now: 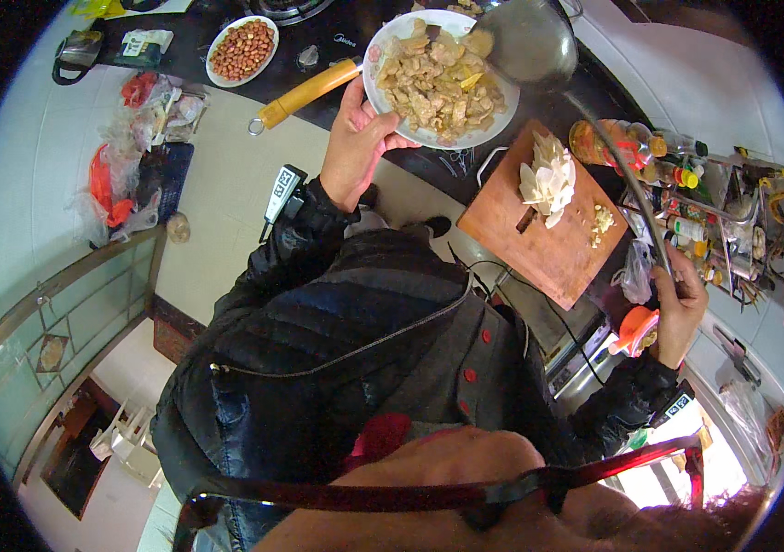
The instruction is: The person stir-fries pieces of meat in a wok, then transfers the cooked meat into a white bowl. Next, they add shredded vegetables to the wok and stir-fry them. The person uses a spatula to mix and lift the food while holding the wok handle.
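L hand (355, 147) pinches round white plate (510, 110) of pale-brown meat chunks (438, 83) over glossy black bench (190, 48), R hand (682, 308) closed on long-handled grey metal ladle (536, 46), bowl at plate's far R rim; step prob meat transfer, direction unclear, next move needing plate lvl.

Room lies open above the chopping board (539, 262); rightward, the ladle handle (627, 170) and bottles (587, 143) obstruct the right edge of the bench (424, 161).

Peanuts (243, 51) are piled in a white dish (247, 83); a packet (144, 46) is laid to the dish's left, bottles (615, 143) far right.
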Available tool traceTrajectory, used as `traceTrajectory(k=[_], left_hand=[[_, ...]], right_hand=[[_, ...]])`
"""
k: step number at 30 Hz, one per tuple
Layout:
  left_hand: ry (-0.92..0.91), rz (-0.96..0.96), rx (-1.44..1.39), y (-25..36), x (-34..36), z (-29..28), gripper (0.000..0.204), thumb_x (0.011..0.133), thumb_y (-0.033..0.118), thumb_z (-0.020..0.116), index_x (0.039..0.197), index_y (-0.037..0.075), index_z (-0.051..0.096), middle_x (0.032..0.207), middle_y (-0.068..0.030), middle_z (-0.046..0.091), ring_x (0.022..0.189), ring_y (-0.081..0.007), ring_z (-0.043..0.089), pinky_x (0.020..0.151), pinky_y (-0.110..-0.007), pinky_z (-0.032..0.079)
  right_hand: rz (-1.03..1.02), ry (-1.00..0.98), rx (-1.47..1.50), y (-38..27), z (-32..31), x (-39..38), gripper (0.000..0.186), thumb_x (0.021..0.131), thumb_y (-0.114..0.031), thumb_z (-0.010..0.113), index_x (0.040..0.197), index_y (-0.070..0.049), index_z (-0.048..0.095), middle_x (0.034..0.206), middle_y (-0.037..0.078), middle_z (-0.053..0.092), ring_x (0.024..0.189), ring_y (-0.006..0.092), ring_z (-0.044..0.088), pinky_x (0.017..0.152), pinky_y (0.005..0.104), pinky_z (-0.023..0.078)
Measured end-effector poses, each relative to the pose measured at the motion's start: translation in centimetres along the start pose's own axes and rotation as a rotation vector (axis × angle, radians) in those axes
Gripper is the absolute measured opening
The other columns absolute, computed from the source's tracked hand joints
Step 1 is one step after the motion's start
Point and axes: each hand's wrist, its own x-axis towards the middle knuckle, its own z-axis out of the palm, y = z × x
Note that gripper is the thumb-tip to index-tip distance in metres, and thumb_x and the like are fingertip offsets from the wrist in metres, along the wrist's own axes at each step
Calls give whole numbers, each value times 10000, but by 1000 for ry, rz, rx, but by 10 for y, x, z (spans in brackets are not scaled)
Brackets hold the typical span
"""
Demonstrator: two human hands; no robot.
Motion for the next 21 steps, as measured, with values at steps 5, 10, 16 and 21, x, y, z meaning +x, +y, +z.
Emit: traceTrajectory(k=[5, 10, 16, 21], left_hand=[[-9, 9, -13, 0, -4, -4, 685, 891, -51, 504, 1494, 59, 197, 1294, -162, 565, 1058, -254, 655, 772, -383, 620], [-12, -5, 12, -2, -5, -6, 643, 896, -36, 510, 1470, 57, 236, 1273, -148, 573, 1054, -245, 654, 798, -397, 612], [-54, -14, -6, 0, -4, -7, 626, 893, -10, 539, 1449, 57, 260, 1248, -120, 590, 1034, -225, 662, 786, -372, 606], [-89, -11, -32, -1, -2, 0, 589, 898, -7, 526, 1430, 61, 283, 1262, -106, 588, 1051, -218, 653, 808, -372, 597]], right_hand=[[-340, 170, -361, -12, 21, 12, 374, 834, 69, 610, 1195, -15, 659, 985, 114, 688, 885, 163, 642, 789, 292, 486], [-591, 276, -775, -39, 36, 16, 355, 826, 76, 588, 1157, -22, 671, 890, 143, 630, 777, 267, 620, 686, 345, 501], [-679, 232, -583, -59, 27, -3, 284, 816, 73, 609, 1081, 14, 695, 912, 151, 674, 779, 268, 643, 730, 335, 511], [-744, 133, -579, -68, 22, -14, 248, 800, 73, 612, 1030, 35, 697, 921, 158, 689, 808, 274, 670, 738, 346, 524]])
